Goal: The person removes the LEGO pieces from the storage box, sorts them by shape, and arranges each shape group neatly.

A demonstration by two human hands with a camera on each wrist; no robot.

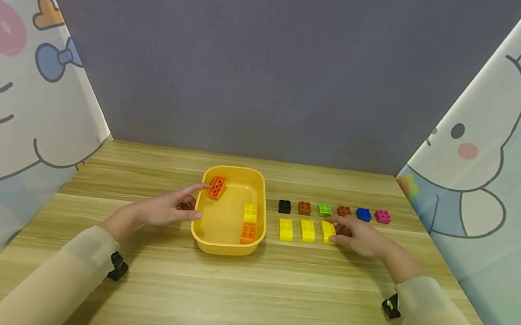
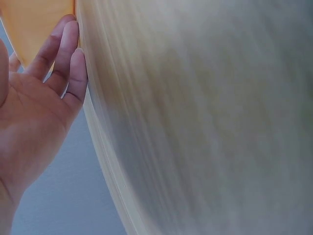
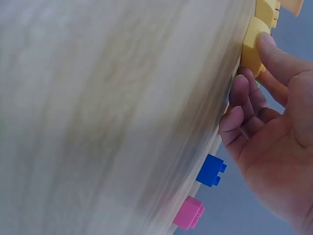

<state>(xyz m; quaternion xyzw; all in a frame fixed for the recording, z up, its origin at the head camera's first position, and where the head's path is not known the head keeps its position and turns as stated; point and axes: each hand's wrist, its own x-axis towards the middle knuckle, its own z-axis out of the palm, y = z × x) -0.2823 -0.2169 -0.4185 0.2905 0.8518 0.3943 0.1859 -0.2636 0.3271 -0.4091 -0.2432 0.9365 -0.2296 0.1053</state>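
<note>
My right hand [image 1: 356, 235] pinches the rightmost of three yellow building bricks [image 1: 327, 232], which stand in a row on the table. In the right wrist view, the thumb lies on the face of that yellow brick [image 3: 253, 48]. At the left side of the yellow-orange tray [image 1: 225, 249], my left hand [image 1: 170, 206] has its index finger and thumb extended at the rim, the other fingers loosely bent. Inside the tray, an orange brick [image 1: 217, 187] leans at the back left corner. A yellow brick [image 1: 250, 214] and another orange brick [image 1: 247, 234] sit along the right wall.
Behind the yellow bricks runs a row of small bricks: black [image 1: 284, 207], brown [image 1: 304, 208], green [image 1: 324, 210], another brown [image 1: 344, 211], blue [image 1: 363, 214] and pink [image 1: 382, 216]. A dark panel [image 1: 266, 61] closes off the wooden table's back; printed cloths flank both sides.
</note>
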